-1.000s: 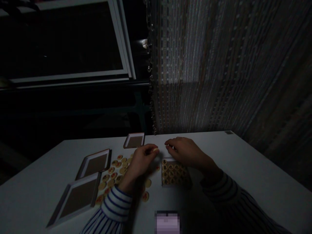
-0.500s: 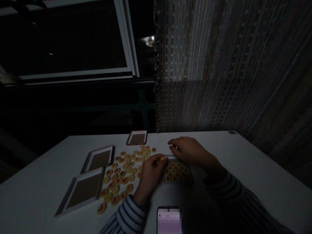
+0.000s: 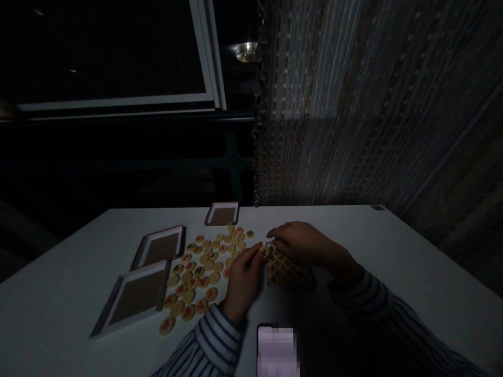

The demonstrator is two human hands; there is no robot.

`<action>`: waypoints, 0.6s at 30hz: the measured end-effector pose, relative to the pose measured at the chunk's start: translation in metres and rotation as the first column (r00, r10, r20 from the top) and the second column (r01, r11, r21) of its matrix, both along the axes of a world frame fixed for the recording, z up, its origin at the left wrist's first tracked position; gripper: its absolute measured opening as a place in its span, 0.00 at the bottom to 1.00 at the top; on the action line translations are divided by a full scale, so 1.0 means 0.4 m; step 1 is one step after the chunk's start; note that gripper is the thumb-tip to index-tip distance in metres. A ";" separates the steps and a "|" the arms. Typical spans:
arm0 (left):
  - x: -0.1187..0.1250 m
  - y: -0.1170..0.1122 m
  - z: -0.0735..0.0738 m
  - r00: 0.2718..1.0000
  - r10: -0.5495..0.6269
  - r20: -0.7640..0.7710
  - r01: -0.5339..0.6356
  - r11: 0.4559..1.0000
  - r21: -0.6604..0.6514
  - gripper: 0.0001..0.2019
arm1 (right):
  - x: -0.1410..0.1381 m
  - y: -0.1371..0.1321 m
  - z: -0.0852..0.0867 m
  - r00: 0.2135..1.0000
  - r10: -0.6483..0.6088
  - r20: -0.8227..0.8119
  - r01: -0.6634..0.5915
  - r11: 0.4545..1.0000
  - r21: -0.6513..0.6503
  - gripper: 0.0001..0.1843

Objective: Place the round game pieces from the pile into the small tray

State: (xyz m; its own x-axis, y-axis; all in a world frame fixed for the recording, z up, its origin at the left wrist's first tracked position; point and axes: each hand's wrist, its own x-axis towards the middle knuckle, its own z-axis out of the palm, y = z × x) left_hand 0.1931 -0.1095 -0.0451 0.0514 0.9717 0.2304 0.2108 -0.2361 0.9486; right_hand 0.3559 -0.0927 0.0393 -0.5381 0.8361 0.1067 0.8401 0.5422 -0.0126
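A shallow box (image 3: 291,284) in front of me holds rows of round wooden xiangqi pieces with dark characters. My left hand (image 3: 244,277) is at the box's left side, thumb and forefinger closed on a xiangqi piece (image 3: 264,252) at the far left corner. Over the box's far side hovers my right hand (image 3: 304,242), its fingers stretched to the left, with nothing visible in them. It hides part of the box and some pieces. To the left of my left hand, many loose xiangqi pieces (image 3: 192,283) lie spread on the table, some with red characters, some dark, some blank side up.
Two shallow trays (image 3: 161,264) (image 3: 118,314) stand left of the loose pieces, and a smaller tray (image 3: 207,215) stands behind them. A lit phone (image 3: 277,351) lies at the white table's (image 3: 393,272) near edge. A beaded curtain (image 3: 334,131) hangs behind.
My left hand has brought the piece over the box's far left corner, its character now showing. The right hand has shifted slightly left towards it. The camera view has tilted a little.
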 end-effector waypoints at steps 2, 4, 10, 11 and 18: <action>0.003 -0.003 0.006 0.998 0.013 0.054 -0.011 0.999 -0.035 0.14 | -0.002 0.003 -0.005 1.000 0.020 0.002 -0.020 1.000 -0.005 0.17; 0.006 -0.007 0.014 0.991 0.041 0.125 -0.029 0.995 -0.093 0.15 | -0.003 0.006 -0.012 0.999 0.039 -0.002 -0.039 0.999 -0.012 0.16; 0.010 -0.012 0.021 0.933 0.105 0.345 -0.030 0.976 -0.214 0.12 | -0.006 0.011 -0.028 0.996 0.082 -0.027 -0.083 0.996 -0.045 0.15; 0.010 -0.011 0.018 0.926 0.100 0.364 -0.019 0.975 -0.220 0.13 | -0.007 0.010 -0.029 0.996 0.089 -0.031 -0.091 0.995 -0.048 0.15; 0.012 -0.006 0.003 0.895 0.064 0.442 0.044 0.972 -0.230 0.14 | -0.016 0.003 -0.023 0.992 0.120 -0.042 -0.123 0.991 -0.061 0.12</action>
State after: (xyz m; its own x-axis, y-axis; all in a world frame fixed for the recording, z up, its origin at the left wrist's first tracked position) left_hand 0.1979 -0.1121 -0.0440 -0.0137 0.9999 -0.0008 -0.2434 -0.0026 0.9699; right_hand 0.3495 -0.0914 0.0303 -0.6327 0.7704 0.0785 0.7662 0.6375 -0.0810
